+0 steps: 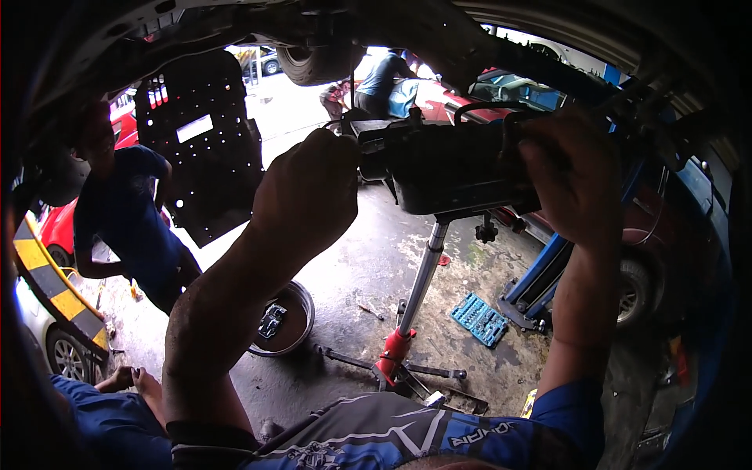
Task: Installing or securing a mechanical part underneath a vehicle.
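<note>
A dark box-shaped car part [462, 168] is in front of me under the raised car, above the head of a jack [425, 274] with a silver post and red base. My left hand [309, 180] is closed in a fist at the part's left end. Its fingers curl away from view, so what they grip is hidden. My right hand [576, 176] is at the part's right end, thumb toward me and fingers bent around the edge in deep shadow. Thin hoses or cables cross the part's top.
A person in blue [129, 211] stands at left beside a hanging perforated dark panel [204, 149]; another person's hands [133, 380] show lower left. On the floor are a round pan [308, 317], a blue socket set [479, 319] and a blue lift arm [540, 274]. Someone [380, 82] bends over farther back.
</note>
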A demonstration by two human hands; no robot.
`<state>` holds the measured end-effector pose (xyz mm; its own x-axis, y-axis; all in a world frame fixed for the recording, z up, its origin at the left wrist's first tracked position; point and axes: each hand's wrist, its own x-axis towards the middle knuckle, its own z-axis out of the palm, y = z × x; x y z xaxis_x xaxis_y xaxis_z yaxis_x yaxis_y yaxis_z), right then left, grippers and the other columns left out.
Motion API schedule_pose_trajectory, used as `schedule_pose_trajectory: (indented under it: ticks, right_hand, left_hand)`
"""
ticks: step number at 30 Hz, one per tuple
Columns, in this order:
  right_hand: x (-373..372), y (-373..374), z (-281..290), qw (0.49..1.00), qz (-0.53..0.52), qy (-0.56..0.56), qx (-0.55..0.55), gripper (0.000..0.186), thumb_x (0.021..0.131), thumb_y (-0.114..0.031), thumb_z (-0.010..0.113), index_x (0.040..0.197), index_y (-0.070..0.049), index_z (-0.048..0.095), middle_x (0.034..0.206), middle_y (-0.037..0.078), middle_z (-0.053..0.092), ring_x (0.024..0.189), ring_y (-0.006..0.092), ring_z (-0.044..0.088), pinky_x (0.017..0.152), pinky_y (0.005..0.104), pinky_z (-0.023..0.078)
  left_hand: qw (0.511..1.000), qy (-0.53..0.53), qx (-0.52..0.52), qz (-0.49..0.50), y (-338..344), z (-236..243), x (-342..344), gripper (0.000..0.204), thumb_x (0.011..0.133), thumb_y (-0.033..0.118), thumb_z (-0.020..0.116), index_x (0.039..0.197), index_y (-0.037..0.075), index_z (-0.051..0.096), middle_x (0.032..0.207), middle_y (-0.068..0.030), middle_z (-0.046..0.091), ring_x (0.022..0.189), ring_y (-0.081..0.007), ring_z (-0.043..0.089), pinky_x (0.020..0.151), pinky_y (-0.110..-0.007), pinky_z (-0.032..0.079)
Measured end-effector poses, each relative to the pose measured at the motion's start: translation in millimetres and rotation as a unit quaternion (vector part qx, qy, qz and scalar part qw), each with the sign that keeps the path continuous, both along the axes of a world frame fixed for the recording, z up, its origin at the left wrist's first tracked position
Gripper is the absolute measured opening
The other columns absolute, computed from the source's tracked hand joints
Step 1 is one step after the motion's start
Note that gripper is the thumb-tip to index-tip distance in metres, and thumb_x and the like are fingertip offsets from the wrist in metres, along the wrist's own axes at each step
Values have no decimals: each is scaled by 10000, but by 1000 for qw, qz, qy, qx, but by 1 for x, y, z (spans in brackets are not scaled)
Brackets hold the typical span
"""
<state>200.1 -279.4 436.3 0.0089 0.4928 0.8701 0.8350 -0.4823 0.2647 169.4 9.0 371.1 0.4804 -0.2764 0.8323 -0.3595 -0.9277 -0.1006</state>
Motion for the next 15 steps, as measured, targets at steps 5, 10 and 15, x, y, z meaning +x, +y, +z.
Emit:
schedule_pose_trajectory:
  ticks: [5,10,15]
  right_hand:
    - [-13,6,6,1000,1,-10,-7,143,794,-87,706,926,-44,671,735,89,560,652,225,565,574,326,430]
    - [-5,-12,-1,1000,-13,-23,-10,185,789,-109,713,957,-45,668,744,89,564,665,241,552,585,337,433]
    - [-9,-8,0,998,-10,-55,-17,213,782,-125,720,969,-39,664,740,93,561,670,254,549,594,342,433]
  left_hand:
    - [997,-59,40,37,10,3,-18,133,821,-22,580,940,17,626,850,-147,632,784,-312,653,661,-388,550]
    - [998,25,10,55,1,12,-11,169,763,-16,591,926,13,624,850,-152,619,755,-316,649,703,-397,563]
    - [997,-63,26,23,7,2,-20,177,741,-25,605,908,30,622,845,-135,616,761,-305,649,682,-391,561]
